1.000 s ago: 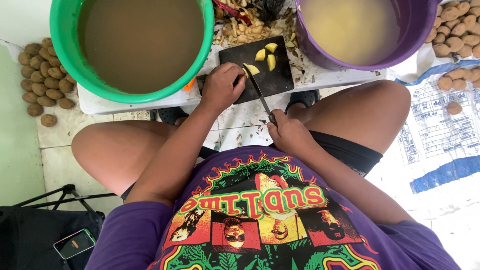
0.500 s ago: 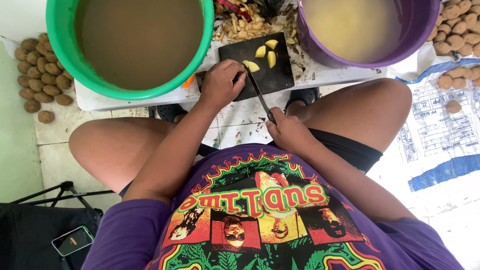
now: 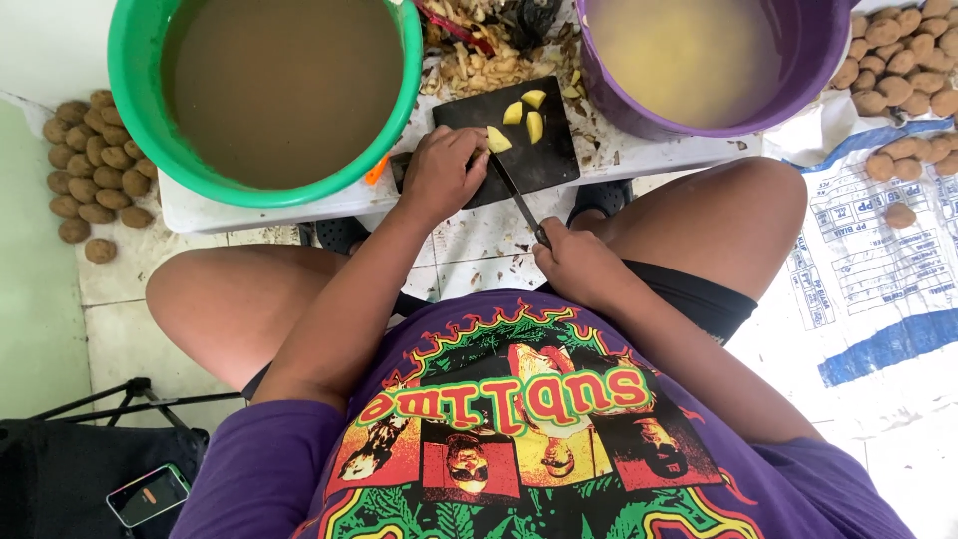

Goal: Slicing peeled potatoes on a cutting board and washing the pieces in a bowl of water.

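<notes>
My left hand (image 3: 442, 173) rests on a black cutting board (image 3: 549, 155) and pins a yellow peeled potato piece (image 3: 497, 140) with its fingertips. My right hand (image 3: 576, 266) grips the handle of a knife (image 3: 518, 198), whose blade points up toward that piece. Two more yellow pieces (image 3: 525, 112) lie on the far part of the board. The board sits on a low white stand (image 3: 259, 205) between my knees.
A green tub (image 3: 135, 90) of murky water stands left, a purple tub (image 3: 813, 75) of water with peeled potatoes right. Peelings (image 3: 479, 55) lie behind the board. Unpeeled potatoes are heaped on the floor left (image 3: 95, 165) and on a sack right (image 3: 903, 60). A phone (image 3: 148, 494) lies lower left.
The view has shifted slightly. My left hand has stayed on the potato piece, and the knife blade has stayed beside it, barely moving.
</notes>
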